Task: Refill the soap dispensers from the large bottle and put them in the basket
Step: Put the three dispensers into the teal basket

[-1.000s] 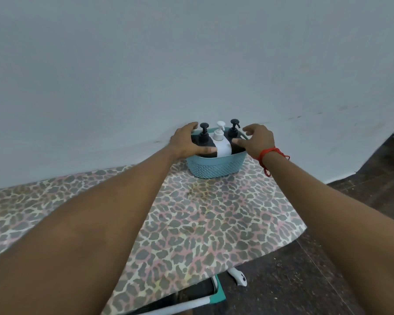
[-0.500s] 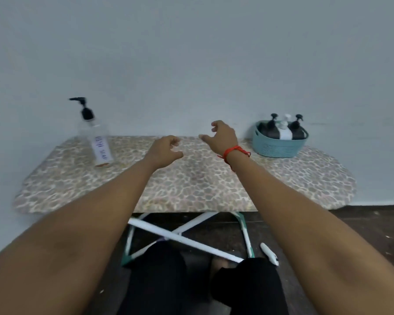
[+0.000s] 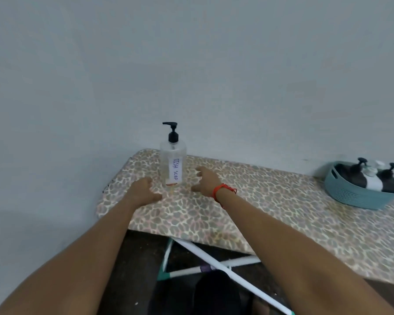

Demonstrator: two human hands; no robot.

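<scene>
Both hands were at the basket [image 3: 359, 197] 1 s ago; now they've crossed the tabletop [image 3: 282, 214] and flank the large bottle [image 3: 173, 165] at the left end. The left hand [image 3: 143, 189] is loosely curled and the right hand [image 3: 206, 181] spread wide, both empty, neither touching it. Basket sits well apart at right w/ three dispensers [image 3: 356, 178] inside, so placing looks done; bottle prob. gets handled next. Fill levels unreadable: black dispensers opaque, bottle contents unclear. Left fingertips hidden, basket blurred.

Both forearms [image 3: 105, 242] are bare, a red thread bracelet [image 3: 221, 191] with loose ends circles the wrist of the right hand [image 3: 207, 181], and black fabric [image 3: 214, 292] covers a knee.
</scene>
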